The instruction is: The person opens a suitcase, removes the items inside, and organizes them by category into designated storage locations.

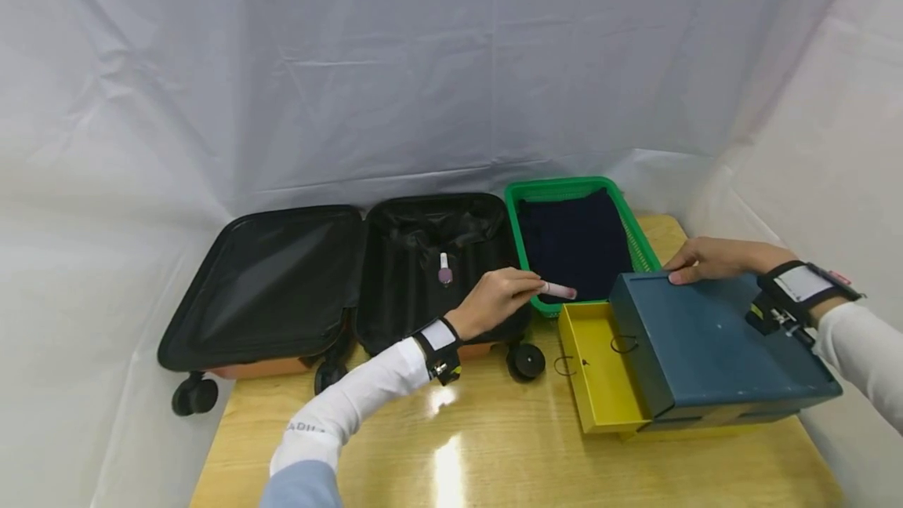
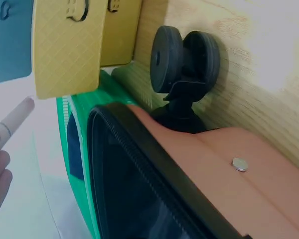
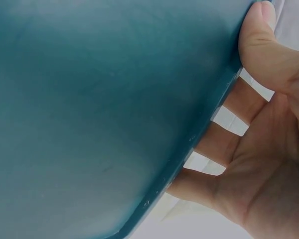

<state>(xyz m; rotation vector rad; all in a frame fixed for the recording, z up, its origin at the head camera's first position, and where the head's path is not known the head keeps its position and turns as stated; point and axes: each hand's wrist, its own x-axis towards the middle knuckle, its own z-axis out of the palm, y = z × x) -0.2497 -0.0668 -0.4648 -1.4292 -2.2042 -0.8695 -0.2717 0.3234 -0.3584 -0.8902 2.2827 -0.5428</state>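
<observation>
My left hand [image 1: 497,300] pinches a slim whitish-pink tube [image 1: 560,290] that looks like a lip gloss. It points right, over the near edge of the green basket and just behind the yellow drawer [image 1: 610,382]. In the left wrist view the tube [image 2: 16,119] sticks out past the fingertips. My right hand [image 1: 716,259] grips the far edge of a blue drawer cabinet [image 1: 719,343]. Thumb on top and fingers behind that edge show in the right wrist view. The upper yellow drawer is pulled out to the left.
An open black-lined suitcase [image 1: 275,281] stands at the left, its wheels [image 1: 525,362] facing me. Inside its right half lies a nail polish bottle [image 1: 445,270]. Dark blue cloth [image 1: 574,237] fills the green basket [image 1: 631,222]. Wooden table [image 1: 395,453] underneath; white sheeting behind.
</observation>
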